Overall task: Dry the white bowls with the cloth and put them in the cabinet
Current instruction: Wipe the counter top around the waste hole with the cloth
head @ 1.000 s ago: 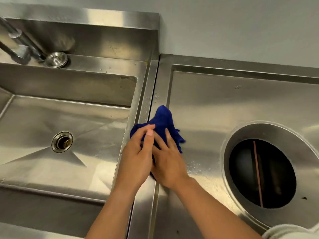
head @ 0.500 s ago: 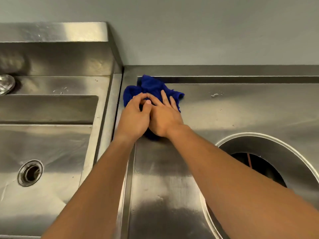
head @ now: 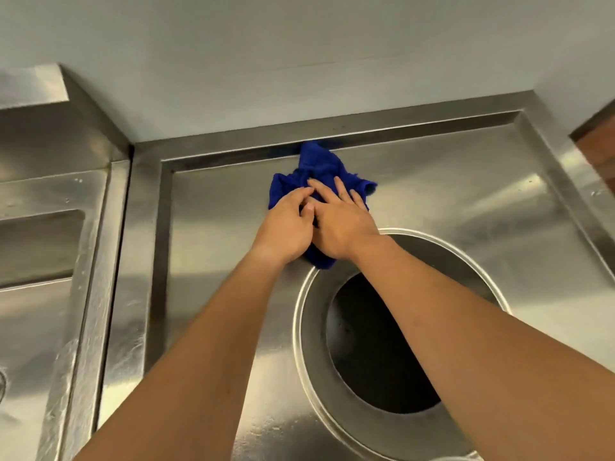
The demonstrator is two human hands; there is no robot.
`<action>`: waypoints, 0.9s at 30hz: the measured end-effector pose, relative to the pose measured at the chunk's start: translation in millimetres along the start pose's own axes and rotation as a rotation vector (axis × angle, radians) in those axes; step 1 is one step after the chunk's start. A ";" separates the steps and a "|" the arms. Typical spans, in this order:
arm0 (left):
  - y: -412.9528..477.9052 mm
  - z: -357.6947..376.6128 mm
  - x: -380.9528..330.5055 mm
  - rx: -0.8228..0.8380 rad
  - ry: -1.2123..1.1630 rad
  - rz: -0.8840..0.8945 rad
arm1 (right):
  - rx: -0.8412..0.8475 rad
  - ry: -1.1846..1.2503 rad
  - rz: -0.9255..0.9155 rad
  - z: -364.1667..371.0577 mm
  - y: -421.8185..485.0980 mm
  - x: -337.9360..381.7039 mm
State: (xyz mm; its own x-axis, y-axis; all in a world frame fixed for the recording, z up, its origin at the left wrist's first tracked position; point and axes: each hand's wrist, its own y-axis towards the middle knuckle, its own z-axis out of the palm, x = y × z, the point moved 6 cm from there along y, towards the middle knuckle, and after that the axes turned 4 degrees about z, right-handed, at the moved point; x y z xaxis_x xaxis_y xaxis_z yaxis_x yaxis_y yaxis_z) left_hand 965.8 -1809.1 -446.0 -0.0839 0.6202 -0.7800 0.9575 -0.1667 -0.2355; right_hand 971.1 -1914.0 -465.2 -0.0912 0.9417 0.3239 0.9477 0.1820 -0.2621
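Note:
A crumpled blue cloth (head: 316, 166) lies on the steel counter (head: 432, 194), close to the raised back edge. My left hand (head: 284, 224) and my right hand (head: 341, 221) both press down flat on the cloth, side by side and touching each other, fingers spread over the fabric. The lower part of the cloth pokes out below my palms, just above the rim of the round opening. No white bowl and no cabinet appear in the head view.
A large round hole with a steel rim (head: 309, 327) opens in the counter right under my right forearm. A steel sink basin (head: 33, 294) lies to the left past a raised divider. A grey wall runs behind, and a brown surface (head: 599, 151) shows at the far right.
Both hands have slid the cloth from the divider beside the sink away towards the back edge and then to the right, above the round hole. My view has shifted rightward with them.

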 end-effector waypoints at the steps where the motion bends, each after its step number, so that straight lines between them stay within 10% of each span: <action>1: -7.7 3.2 -0.8 0.006 0.012 -0.004 | -0.001 -0.006 -0.010 0.5 -8.2 -0.2; 27: 14.5 27.0 -8.8 -0.180 0.127 -0.017 | -0.003 -0.069 -0.193 -5.4 22.8 -24.5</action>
State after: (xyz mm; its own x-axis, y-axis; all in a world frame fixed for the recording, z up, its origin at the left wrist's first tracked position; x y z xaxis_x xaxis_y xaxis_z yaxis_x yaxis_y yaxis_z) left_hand 972.9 -1837.6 -458.2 -0.0759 0.7152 -0.6948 0.9910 -0.0228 -0.1317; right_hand 996.6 -1934.5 -474.1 -0.2923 0.9064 0.3049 0.9114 0.3606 -0.1984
